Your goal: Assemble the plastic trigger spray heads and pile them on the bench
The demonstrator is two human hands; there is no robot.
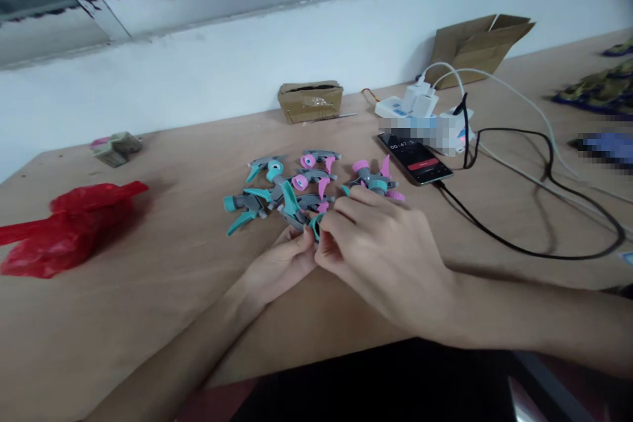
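My left hand (284, 260) is closed around a grey trigger spray head (293, 214) with a teal trigger and a teal collar. The collar's open end faces my right hand (380, 250), whose fingers are pinched together right at its rim. Whether a small part sits between those right fingertips is hidden. Just beyond my hands lie several more spray heads: a teal-triggered one (246, 203) on the left, a pink-collared one (314, 177) in the middle, and a mixed pink and teal group (370, 175) partly behind my right hand.
A lit phone (414, 158) with a black cable lies right of the pile, below a white power strip with chargers (418, 100). Small (310, 102) and larger (477, 49) cardboard boxes stand by the wall. A red plastic bag (74, 227) lies left, a greyish block (117, 148) behind it.
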